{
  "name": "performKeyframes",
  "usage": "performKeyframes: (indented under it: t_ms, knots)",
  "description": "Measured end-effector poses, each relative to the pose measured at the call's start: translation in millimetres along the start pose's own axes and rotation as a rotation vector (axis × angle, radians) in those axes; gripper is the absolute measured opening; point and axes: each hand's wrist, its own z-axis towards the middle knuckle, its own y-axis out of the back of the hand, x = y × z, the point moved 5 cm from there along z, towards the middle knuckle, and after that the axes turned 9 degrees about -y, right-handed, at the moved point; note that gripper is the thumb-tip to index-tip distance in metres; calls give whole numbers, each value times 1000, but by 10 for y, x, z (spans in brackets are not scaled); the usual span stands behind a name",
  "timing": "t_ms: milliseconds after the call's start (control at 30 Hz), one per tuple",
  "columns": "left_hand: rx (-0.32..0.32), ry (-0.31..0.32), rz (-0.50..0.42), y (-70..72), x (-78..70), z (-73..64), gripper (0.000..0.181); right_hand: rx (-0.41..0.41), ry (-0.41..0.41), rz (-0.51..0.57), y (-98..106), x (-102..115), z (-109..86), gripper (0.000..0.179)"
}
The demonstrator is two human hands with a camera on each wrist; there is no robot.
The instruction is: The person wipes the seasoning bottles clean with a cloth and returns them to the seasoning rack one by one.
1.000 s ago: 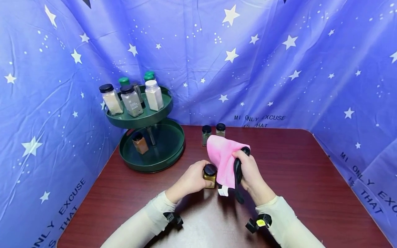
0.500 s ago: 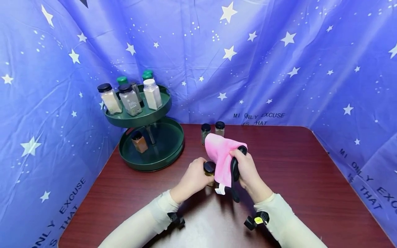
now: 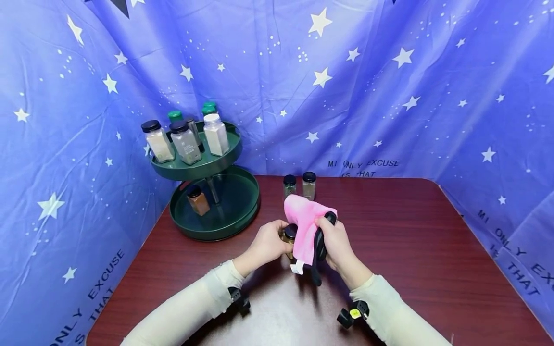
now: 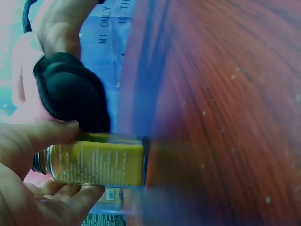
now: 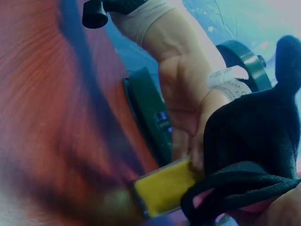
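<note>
A spice jar with yellow contents and a black lid stands upright in my left hand. Thumb and fingers grip it from the left side. I cannot tell whether its base touches the table. In my right hand a pink cloth with black parts and a white tag is held bunched. The cloth hangs over the jar's right side and partly hides it in the head view. Its black part covers the jar's upper end in the right wrist view, where the yellow lower body shows.
A green two-tier rotating rack stands at the left. Its upper tier bears several jars, among them a white-capped jar; a reddish-brown spice jar sits on the lower one. Behind the cloth, two black-lidded jars stand near the table's back edge.
My right hand has brought the cloth a little leftward and nearer to me, so it covers more of the jar. My left hand keeps its grip on the jar, with its fingers slightly shifted.
</note>
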Motion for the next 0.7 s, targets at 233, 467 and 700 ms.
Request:
performKeyframes:
  t_ms: [233, 467, 700]
  knots:
    - [-4, -9, 6, -22, -3, -10, 38, -48, -93, -128, 64, -252, 118, 12]
    - [17, -35, 39, -11, -20, -2, 33, -10, -48, 61, 26, 41, -31, 14]
    - [12, -42, 43, 8, -38, -10, 31, 51, 28, 158, -24, 178, -118, 11]
